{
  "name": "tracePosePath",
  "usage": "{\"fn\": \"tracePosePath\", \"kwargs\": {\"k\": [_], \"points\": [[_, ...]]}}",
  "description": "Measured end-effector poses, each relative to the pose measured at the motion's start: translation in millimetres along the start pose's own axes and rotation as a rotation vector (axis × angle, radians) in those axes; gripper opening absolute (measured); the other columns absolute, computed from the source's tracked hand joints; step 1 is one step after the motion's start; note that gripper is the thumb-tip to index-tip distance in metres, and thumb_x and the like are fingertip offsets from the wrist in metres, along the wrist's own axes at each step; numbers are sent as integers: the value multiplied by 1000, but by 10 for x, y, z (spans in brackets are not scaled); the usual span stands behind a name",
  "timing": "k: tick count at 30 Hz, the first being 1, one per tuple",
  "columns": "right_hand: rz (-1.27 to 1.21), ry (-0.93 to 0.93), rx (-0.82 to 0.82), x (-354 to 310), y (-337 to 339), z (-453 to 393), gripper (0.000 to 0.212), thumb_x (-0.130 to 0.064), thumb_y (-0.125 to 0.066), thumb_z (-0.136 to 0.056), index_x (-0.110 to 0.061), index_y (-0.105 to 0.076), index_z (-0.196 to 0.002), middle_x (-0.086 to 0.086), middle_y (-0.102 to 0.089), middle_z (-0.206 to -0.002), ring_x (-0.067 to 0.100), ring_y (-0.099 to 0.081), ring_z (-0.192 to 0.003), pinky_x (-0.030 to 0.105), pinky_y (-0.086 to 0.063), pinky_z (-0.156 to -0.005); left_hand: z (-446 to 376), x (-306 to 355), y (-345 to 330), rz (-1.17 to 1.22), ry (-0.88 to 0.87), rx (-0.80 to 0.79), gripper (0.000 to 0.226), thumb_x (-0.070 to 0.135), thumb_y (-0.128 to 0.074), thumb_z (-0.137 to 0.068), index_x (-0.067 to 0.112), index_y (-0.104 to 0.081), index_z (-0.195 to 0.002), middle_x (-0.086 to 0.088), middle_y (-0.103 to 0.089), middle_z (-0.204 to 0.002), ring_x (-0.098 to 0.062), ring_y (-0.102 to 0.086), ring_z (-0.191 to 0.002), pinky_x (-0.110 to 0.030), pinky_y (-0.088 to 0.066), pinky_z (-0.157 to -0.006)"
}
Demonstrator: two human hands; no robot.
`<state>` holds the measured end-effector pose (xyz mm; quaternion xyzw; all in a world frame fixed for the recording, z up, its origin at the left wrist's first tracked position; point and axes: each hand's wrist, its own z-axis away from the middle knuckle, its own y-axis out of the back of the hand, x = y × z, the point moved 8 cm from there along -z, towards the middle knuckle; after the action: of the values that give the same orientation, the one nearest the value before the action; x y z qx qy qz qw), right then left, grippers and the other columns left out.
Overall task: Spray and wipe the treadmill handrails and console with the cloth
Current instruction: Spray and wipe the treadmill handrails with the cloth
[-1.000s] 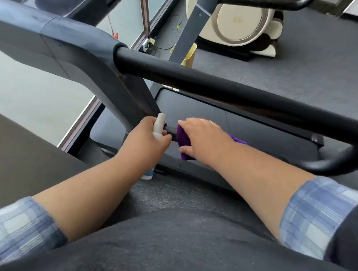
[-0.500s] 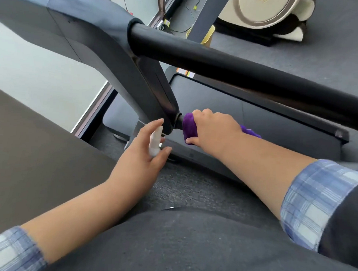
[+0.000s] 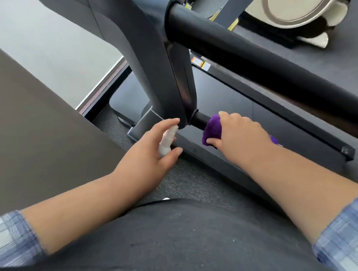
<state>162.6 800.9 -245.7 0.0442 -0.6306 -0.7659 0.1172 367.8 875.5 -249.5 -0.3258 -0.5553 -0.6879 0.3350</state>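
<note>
the right hand (image 3: 239,134) is closed around a purple cloth (image 3: 212,130), fingers over the top and thumb below, pressing the bunched cloth around a short black lower bar (image 3: 199,121). a tail of the cloth shows past the wrist on the right. the bar comes out of the base of the dark grey upright (image 3: 157,57), and the cloth sits just beside that joint, with a bare stretch of bar between them.

the left hand (image 3: 150,154) grasps a small white spray bottle (image 3: 167,142), forefinger extended along the top and thumb beside the lower body. the nozzle end points up toward the foot of the upright and lies just beside it; contact cannot be confirmed.

both forearms are bare, with blue checked sleeves (image 3: 341,235) pushed up toward the elbows. a dark garment fills the bottom edge of the view.

above the hands, a thick black padded handrail (image 3: 260,63) runs from the top of the upright down toward the right edge. beneath it lies the dark treadmill deck (image 3: 248,110), with a side rail ending in a cap near the right edge. grey carpet (image 3: 184,181) lies between the deck and the person. a round cream-coloured machine (image 3: 294,11) stands at the top right corner.
</note>
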Motion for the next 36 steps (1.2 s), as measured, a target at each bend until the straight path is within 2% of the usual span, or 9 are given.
{"fn": "tracePosePath", "kwargs": {"k": [5, 10, 13, 16, 23, 25, 27, 32, 36], "points": [[-57, 3, 17, -485, 4, -322, 61, -70, -54, -85, -18, -51, -116, 6, -57, -111, 30, -57, -104, 44, -46, -83, -36, 74, 1, 13, -36, -25, 59, 42, -68, -89, 71, -34, -128, 31, -59, -117, 5, -60, -106, -19, -44, -80], [-101, 55, 11, -405, -12, -326, 59, -70, -52, -85, -20, -52, -115, 4, -58, -105, 29, -60, -97, 39, -40, -70, -162, 295, -140, 11, -99, -83, 60, 40, -66, -90, 70, -32, -130, 26, -59, -123, 4, -59, -108, -17, -43, -84], [-131, 26, -47, -177, -46, -230, 52, -70, -51, -85, -23, -55, -107, 1, -59, -100, 26, -62, -91, 38, -48, -69, -206, 442, -307, 43, -137, -141, 60, 37, -67, -90, 64, -35, -133, 24, -60, -124, 1, -60, -106, -23, -47, -87], [-106, -23, -110, 162, -99, -49, 54, -78, -49, -82, -27, -52, -98, -3, -58, -95, 24, -62, -88, 37, -49, -67, -214, 540, -416, 78, -167, -171, 58, 46, -64, -86, 70, -33, -129, 29, -60, -117, 0, -61, -106, -26, -50, -85], [-204, -87, -199, 952, -189, 562, 38, -79, -46, -75, -50, -52, -99, -17, -56, -98, 17, -59, -92, 37, -48, -74, -245, 394, -354, 94, -171, -130, 59, 40, -68, -90, 70, -35, -129, 32, -59, -108, -2, -65, -86, -14, -50, -63], [-226, -100, -227, 1109, -177, 719, 23, -77, -48, -74, -61, -47, -91, -21, -52, -91, 13, -58, -89, 38, -48, -74, -261, 426, -311, 102, -194, -125, 59, 39, -68, -90, 69, -36, -129, 34, -59, -108, 3, -64, -90, -8, -47, -66], [-253, -136, -251, 1229, -166, 852, 23, -79, -45, -71, -65, -45, -90, -24, -50, -90, 10, -56, -89, 37, -47, -75, -266, 491, -278, 97, -229, -135, 59, 38, -67, -89, 69, -36, -128, 35, -59, -109, 10, -61, -95, -1, -41, -71], [-176, -186, -221, 1168, -137, 746, 52, -83, -37, -70, -40, -54, -93, -15, -57, -93, 17, -61, -89, 41, -52, -78, -281, 682, -350, 39, -310, -188, 63, 35, -69, -89, 72, -33, -125, 37, -57, -111, 13, -61, -91, 0, -40, -70], [-104, -167, -163, 899, -137, 570, 59, -78, -50, -77, -31, -57, -112, -4, -62, -109, 25, -62, -99, 42, -53, -81, -295, 903, -648, 5, -352, -269, 60, 45, -65, -84, 72, -31, -126, 36, -58, -109, 4, -63, -86, -10, -43, -67]]}}
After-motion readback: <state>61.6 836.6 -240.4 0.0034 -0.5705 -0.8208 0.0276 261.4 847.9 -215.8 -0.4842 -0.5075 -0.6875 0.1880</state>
